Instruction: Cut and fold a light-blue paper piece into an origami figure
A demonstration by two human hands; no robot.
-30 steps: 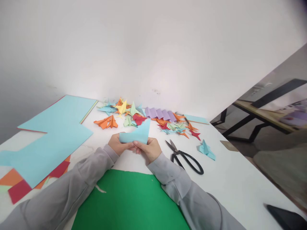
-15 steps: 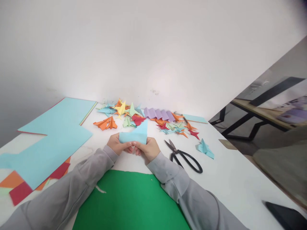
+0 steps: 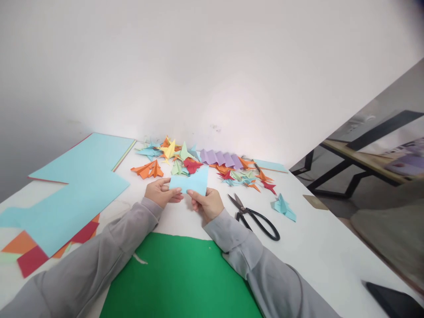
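Note:
A small light blue paper is held up just above the white table between both hands. My left hand pinches its lower left edge with thumb and fingers. My right hand pinches its lower right edge. The sheet now looks like a flat rectangle facing me. Both arms wear grey sleeves and pass over a green sheet at the near edge.
Black scissors lie right of my right hand. A pile of folded coloured paper figures and a purple pleated strip sit behind. A folded blue piece lies further right. Large blue sheets and red and orange scraps lie left.
The blue paper was curled with a point sticking up; it is now opened into a flat rectangle. Both hands shifted slightly apart and up along its lower edge.

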